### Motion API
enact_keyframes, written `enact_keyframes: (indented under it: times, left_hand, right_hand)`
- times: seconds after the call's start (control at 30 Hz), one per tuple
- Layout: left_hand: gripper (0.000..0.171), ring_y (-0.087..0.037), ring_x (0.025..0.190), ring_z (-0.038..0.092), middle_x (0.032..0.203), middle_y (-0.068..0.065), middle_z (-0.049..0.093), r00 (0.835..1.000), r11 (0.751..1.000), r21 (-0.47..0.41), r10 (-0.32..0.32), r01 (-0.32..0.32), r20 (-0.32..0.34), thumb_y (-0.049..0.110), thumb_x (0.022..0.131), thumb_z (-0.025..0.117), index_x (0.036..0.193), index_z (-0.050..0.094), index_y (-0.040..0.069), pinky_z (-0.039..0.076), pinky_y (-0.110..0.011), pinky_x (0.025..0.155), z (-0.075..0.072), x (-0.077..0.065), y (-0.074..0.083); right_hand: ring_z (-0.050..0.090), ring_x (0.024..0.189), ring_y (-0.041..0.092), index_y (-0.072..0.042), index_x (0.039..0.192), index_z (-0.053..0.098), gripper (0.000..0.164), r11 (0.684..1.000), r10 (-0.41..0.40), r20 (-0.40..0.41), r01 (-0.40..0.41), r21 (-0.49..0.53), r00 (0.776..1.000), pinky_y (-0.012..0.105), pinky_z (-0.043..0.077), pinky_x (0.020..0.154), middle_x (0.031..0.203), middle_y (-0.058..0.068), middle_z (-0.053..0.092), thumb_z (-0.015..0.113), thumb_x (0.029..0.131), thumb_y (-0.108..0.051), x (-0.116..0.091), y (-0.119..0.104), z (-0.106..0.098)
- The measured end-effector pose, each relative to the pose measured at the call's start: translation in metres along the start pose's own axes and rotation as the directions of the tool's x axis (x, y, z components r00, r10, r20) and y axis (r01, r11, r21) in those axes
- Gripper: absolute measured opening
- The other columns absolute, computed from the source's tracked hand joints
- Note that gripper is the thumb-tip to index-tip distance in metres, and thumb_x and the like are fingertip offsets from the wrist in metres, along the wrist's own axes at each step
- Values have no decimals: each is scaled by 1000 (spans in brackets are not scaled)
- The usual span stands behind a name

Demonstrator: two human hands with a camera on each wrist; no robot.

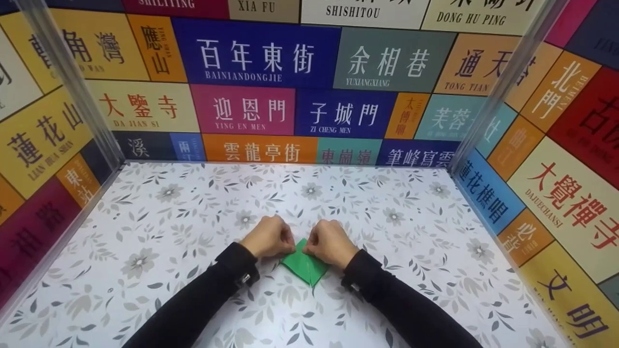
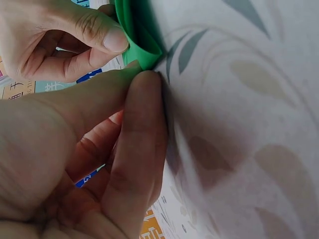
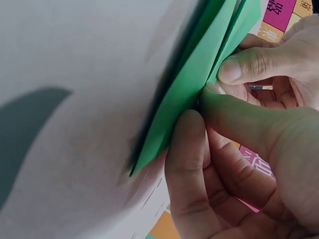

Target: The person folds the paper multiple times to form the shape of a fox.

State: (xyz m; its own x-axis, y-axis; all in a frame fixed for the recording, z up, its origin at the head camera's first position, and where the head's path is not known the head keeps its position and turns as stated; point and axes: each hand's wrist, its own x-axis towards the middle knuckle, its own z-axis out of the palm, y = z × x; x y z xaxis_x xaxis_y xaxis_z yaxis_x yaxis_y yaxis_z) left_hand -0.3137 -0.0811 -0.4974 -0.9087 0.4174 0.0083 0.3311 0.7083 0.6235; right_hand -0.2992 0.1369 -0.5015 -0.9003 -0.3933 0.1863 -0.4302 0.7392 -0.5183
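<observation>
A small piece of green folded paper (image 1: pixel 305 269) lies on the table in the head view, diamond-shaped with a crease down to its near corner. My left hand (image 1: pixel 271 237) pinches its left edge between thumb and index finger. On the other side, my right hand (image 1: pixel 331 243) pinches the paper near its far corner. The left wrist view shows an open fold in the paper (image 2: pixel 143 50) beside the left fingertips. Seen from the right wrist, layers of the paper (image 3: pixel 182 99) run past both thumbs, with a slit between them. The fingers hide part of the far edges.
The white table (image 1: pixel 193 299) has a grey leaf and flower print. Upright panels of coloured Chinese place-name signs (image 1: pixel 256 53) stand at the back and both sides. Clear strips (image 1: pixel 72 82) run along the panel corners.
</observation>
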Motion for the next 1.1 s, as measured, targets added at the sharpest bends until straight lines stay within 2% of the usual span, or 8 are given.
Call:
enact_keyframes:
  times: [0.27,0.5,0.8,1.1]
  left_hand:
    - [12,-6,65,64,77,-1,83,1000,1000,-23,-8,8,25,8,86,100,85,89,11,53,-20,65,-3,-5,-4]
    - [14,-8,65,64,73,1,80,1000,1000,-10,6,-6,13,8,85,101,83,88,12,57,-25,67,-5,-14,-5]
    - [16,-5,63,62,72,0,79,1000,999,-36,23,-23,1,8,85,102,82,86,11,54,-21,64,-5,-27,-13]
    - [18,-5,63,63,72,0,78,998,997,-29,66,-66,-18,9,84,103,81,85,12,54,-20,62,-7,-37,-22]
  right_hand:
    - [55,58,7,-9,74,84,22,999,39,12,-39,2,999,22,46,57,66,1,77,101,87,-9,2,2,1]
    - [56,59,8,-10,73,84,22,999,47,11,-47,17,999,23,46,58,67,0,77,101,88,-8,0,2,-1]
    - [55,58,6,-7,75,85,20,1000,-11,-14,11,8,1000,21,45,57,68,3,79,100,87,-6,-1,3,1]
    - [55,58,7,-7,75,84,21,999,17,-9,-17,27,1000,23,45,57,68,3,77,100,88,-7,0,2,1]
